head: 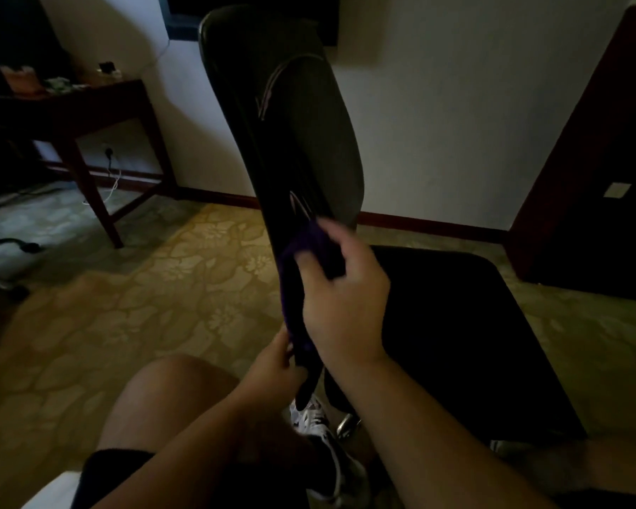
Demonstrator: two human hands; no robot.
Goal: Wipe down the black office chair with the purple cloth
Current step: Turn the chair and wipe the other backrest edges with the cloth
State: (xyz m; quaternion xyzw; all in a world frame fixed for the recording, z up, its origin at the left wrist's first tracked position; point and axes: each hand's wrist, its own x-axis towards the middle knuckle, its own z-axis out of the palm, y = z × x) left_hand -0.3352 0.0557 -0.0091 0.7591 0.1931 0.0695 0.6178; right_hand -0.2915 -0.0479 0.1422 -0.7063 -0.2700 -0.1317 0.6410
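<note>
Here, in the head view, your right hand [340, 288] is closed around the purple cloth [309, 238], pinching it against the near edge of the backrest of the black office chair [298, 141], low down, just above where the backrest meets the seat. Your left hand [272, 365] sits lower, curled around the same edge at the bottom of the backrest; whether it grips the chair itself or a trailing end of the cloth, you cannot tell in this dim light.

The relation that matters: the backrest's long axis runs up and away from you, leaning a little left towards the top of the frame, and the cloth sits at its lower end. Nearly all of that edge lies above your right hand. So the likely next stroke runs upward along the edge, with the right hand leading, since it has the cloth and is the higher of the two. The left looks placed to steady the chair, which may swivel or roll on the patterned carpet [144, 288] if you push hard.

The seat lies to the right of both hands, dark and hard to read. A wooden bench [89, 104] stands well apart at the far left.
</note>
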